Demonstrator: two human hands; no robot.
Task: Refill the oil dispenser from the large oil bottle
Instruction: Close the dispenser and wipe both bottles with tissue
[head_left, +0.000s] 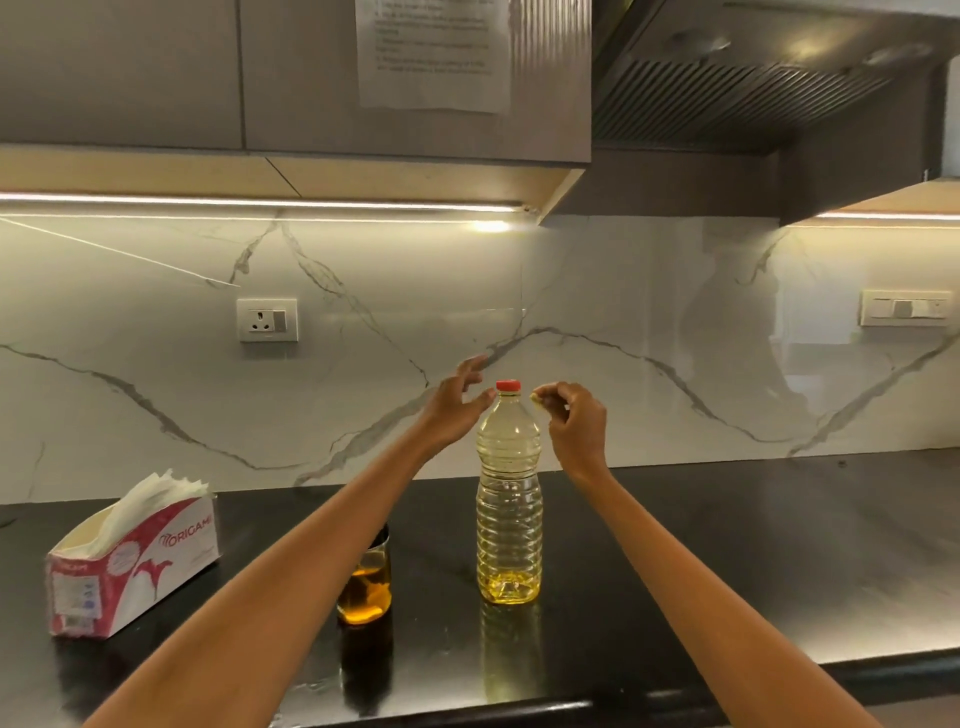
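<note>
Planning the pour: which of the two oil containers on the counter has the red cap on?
The tall clear bottle, standing between the hands, wears the red cap. The short dispenser, partly behind the left forearm, holds darker amber oil.

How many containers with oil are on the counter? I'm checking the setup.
2: the large oil bottle stands mid-counter, red cap on; the oil dispenser sits left of it, partly hidden behind the left forearm.
</note>
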